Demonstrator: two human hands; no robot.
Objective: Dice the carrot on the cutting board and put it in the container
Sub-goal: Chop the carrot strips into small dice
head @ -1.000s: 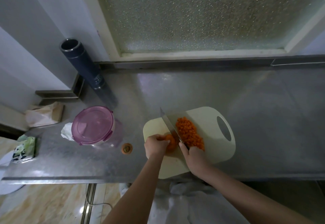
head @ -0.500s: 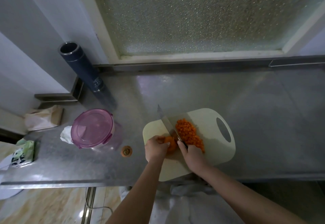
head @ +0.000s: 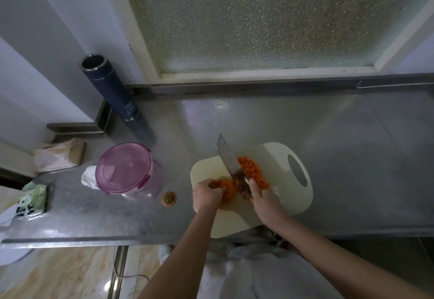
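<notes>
Carrot [head: 229, 190] — under curled left hand [head: 206, 196]

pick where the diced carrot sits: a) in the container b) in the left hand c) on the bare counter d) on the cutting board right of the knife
d: the diced carrot lies heaped on the cutting board right of the knife, and the container has its lid on.

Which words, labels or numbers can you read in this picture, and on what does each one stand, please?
No text here can be quoted.
dark flask: pale print on a band low on its body, too small to read.
green packet: dark marks on its white face, too blurred to read.
Nothing else shows any lettering.
</notes>
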